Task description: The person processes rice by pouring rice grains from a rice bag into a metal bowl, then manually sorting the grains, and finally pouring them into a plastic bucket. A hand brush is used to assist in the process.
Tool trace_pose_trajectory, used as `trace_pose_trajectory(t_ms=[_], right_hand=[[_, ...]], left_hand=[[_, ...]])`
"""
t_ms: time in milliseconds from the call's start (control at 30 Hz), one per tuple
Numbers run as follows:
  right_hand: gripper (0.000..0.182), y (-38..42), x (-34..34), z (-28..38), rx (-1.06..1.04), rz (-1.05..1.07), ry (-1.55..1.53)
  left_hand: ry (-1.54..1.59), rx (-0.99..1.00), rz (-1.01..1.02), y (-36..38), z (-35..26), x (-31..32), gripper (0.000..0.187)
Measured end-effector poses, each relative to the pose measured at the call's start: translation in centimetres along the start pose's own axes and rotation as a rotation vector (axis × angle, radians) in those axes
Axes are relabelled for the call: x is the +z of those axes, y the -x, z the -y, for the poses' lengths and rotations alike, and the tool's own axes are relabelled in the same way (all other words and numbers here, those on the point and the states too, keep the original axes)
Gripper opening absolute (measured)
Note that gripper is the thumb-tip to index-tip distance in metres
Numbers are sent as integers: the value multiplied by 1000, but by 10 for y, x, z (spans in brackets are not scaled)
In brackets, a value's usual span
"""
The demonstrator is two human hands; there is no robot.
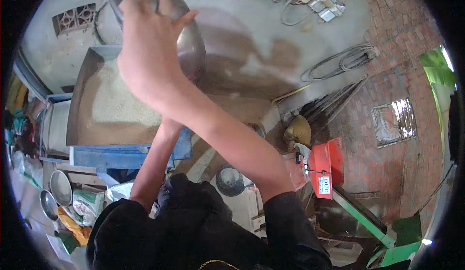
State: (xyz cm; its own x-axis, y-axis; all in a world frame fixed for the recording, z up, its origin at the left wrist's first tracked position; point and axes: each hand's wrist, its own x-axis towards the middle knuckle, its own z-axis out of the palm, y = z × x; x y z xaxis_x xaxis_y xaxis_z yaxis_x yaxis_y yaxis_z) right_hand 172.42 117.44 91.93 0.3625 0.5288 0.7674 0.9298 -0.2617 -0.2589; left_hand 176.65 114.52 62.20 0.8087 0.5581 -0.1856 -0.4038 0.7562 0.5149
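Observation:
My right hand (150, 42) is at the upper left, its fingers spread over a large metal basin (191, 45), which it holds tilted at the back corner of a wide tray. Pale grain-like material (118, 98) lies in this metal tray (77, 105), heaped toward its middle. My left forearm (157, 161) reaches up and passes behind my right forearm. The fingers of my left hand are hidden, so what it touches does not show.
A blue stand (111, 157) supports the tray. To the right are a red hopper (329, 166) with a green-edged chute (363, 219) and a yellowish sack (298, 132). A dark bucket (230, 180) stands below my right forearm. Round pans (61, 187) sit at the left.

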Motion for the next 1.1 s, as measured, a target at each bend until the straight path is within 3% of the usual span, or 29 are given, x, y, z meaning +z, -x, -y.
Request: trace_pose_trajectory(t_ms=[33,67,200,367,433,467,533,567,600,633,667,700,733,767,800,833,867,900,933,967,1033,1100], right_hand=[[31,3,3,8,-76,-41,9],[35,6,4,12,-124,65,93],[31,10,-3,26,-121,6,15],[40,17,-38,-20,48,-42,-61],[45,32,-61,-47,178,-124,-169],[49,43,-80,-61,221,-181,-273],[54,79,-102,-105,200,-299,-508],[54,101,-118,-117,337,-313,-625],[52,125,-135,-128,408,-344,-612],[52,152,-139,-141,543,-437,-747],[53,181,-150,-153,598,-459,-645],[54,220,-150,-164,726,-547,-665],[59,250,-169,-164,771,-523,-549],[66,293,-167,-171,867,-659,-751],[71,331,-174,-175,1100,-609,-607],[71,361,-181,-167,1217,-637,-407],[71,400,-180,-169,1351,-672,-477],[69,436,-188,-166,1494,-641,-575],[59,505,-158,-179,1607,-616,-455],[46,493,-196,-153,1611,-546,-454],[38,565,-187,-156,1826,-423,-336],[36,588,-219,-158,1817,-459,-272]], left_hand=[[-16,7,-6,2,-2,-2,37],[-32,12,-8,0,-6,-4,38],[-219,83,32,6,-22,0,40],[-992,381,317,45,-63,14,44],[-946,317,348,45,-72,-5,44],[-818,324,190,28,-72,-42,42],[-797,360,-120,81,-89,24,50],[-835,334,-187,98,-99,43,58],[-552,150,-196,91,-106,47,61],[-630,146,-182,89,-110,38,65],[-563,101,-195,86,-111,32,62],[-620,97,-439,111,-108,81,53],[-624,104,-398,112,-100,85,53],[-708,82,-252,103,-96,76,52],[-787,64,-98,85,-90,63,52],[-915,102,2,41,-70,11,50],[-1045,142,94,-1,-47,-18,48],[-1137,27,180,20,-27,29,46],[-1224,-95,258,58,-1,75,45],[-1057,-137,328,73,33,97,38],[-1384,-203,392,64,79,113,42],[-1403,-207,410,61,116,139,40]])
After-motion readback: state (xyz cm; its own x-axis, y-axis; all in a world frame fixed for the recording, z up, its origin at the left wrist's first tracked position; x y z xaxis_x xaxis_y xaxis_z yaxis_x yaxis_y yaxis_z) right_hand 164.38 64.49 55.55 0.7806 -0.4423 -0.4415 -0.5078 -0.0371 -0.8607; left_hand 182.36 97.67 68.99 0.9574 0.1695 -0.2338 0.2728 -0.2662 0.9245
